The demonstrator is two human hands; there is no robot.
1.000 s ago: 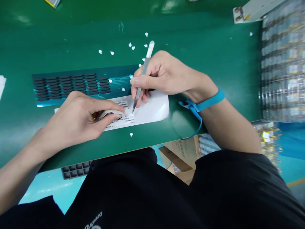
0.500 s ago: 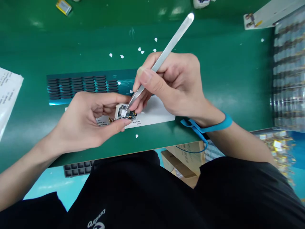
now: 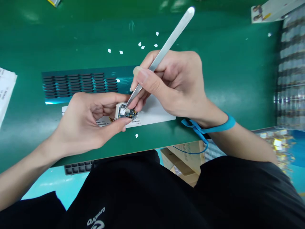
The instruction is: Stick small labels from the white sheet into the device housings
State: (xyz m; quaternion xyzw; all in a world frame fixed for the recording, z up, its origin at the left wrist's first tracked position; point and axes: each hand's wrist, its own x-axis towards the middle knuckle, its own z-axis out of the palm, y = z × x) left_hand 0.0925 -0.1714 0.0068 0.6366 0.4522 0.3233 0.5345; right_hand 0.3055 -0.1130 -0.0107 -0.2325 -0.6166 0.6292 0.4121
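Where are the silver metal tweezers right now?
In the head view, the silver metal tweezers are in the right hand, near the picture's centre, their tips at the white-cased circuit board in the left hand.

Electronics workshop: green bench (image 3: 233, 73), tweezers (image 3: 158, 60), circuit board (image 3: 130, 113), wrist strap (image 3: 219, 126).

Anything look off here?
White tabs lie scattered across the bench, one alone near its front edge. They look stray against neat rows of black pads. The board in the left hand shows no clear damage.
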